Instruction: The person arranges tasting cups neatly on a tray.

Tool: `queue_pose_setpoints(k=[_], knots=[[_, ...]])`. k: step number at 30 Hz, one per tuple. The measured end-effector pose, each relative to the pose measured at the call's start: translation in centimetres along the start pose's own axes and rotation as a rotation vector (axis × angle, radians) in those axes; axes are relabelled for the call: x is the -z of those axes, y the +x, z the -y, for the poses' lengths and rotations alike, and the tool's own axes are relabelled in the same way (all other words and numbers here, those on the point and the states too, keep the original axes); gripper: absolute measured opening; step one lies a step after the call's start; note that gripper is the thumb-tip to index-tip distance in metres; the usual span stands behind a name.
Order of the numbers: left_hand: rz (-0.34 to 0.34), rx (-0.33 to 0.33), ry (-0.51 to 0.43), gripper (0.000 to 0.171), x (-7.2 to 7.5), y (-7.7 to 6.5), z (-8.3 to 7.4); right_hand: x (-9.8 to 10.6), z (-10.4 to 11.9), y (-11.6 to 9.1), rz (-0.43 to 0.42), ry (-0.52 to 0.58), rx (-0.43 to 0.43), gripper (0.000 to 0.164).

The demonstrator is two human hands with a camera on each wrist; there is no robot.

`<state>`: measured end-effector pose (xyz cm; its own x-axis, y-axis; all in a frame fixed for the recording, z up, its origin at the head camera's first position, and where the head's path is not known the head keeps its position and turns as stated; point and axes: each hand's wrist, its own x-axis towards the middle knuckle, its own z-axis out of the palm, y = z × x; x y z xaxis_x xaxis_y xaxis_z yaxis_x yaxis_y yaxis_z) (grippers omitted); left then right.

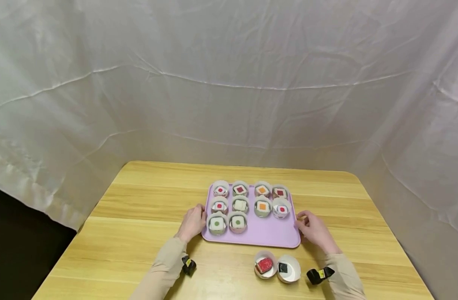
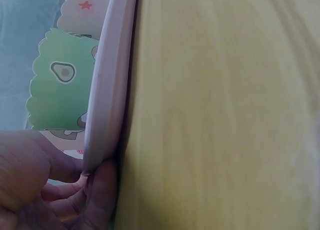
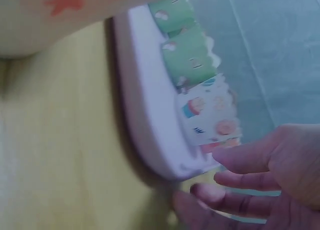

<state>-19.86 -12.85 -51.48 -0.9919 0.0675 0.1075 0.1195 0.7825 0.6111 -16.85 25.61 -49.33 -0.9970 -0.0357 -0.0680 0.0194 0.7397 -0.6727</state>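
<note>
A lilac tray (image 1: 272,235) lies on the wooden table and bears several paper cups with small cakes. My left hand (image 1: 192,223) pinches its left edge; in the left wrist view the thumb lies over the rim (image 2: 111,89) and a finger is tucked underneath. At the tray's right edge is my right hand (image 1: 313,228), thumb and fingers parted around the corner in the right wrist view. Closest to the left hand stands a green cup (image 1: 217,234) whose white cake has a green dot. White cakes with orange squares, dark red squares or pink dots fill other cups.
In front of the tray, near me, two more cups stand side by side: one with a red piece (image 1: 265,265), one with a black piece (image 1: 283,268). Pale curtains (image 1: 229,116) surround the table (image 1: 139,233) at the back and sides.
</note>
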Motion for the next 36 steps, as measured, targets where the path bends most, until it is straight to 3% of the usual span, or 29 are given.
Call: queue_pose_setpoints(k=[6,14,22,28,36], knots=[[0.003,0.004,0.009,0.011,0.0,0.1,0.0,1.3,1.6,-0.4,-0.040,-0.071,0.076,0.033],[0.005,0.002,0.004,0.010,0.1,0.1,0.0,2.1,5.1,-1.3,-0.026,-0.138,0.207,0.033],[-0.001,0.009,0.002,0.009,-0.1,0.1,0.2,1.4,8.4,-2.6,0.065,-0.197,0.360,0.030],[0.015,0.011,0.006,0.010,0.0,0.2,0.2,0.2,9.5,-3.0,0.161,-0.250,0.500,0.026],[0.022,0.012,0.012,0.010,0.0,0.0,0.1,-1.0,10.3,-3.7,0.241,-0.348,0.487,0.033]])
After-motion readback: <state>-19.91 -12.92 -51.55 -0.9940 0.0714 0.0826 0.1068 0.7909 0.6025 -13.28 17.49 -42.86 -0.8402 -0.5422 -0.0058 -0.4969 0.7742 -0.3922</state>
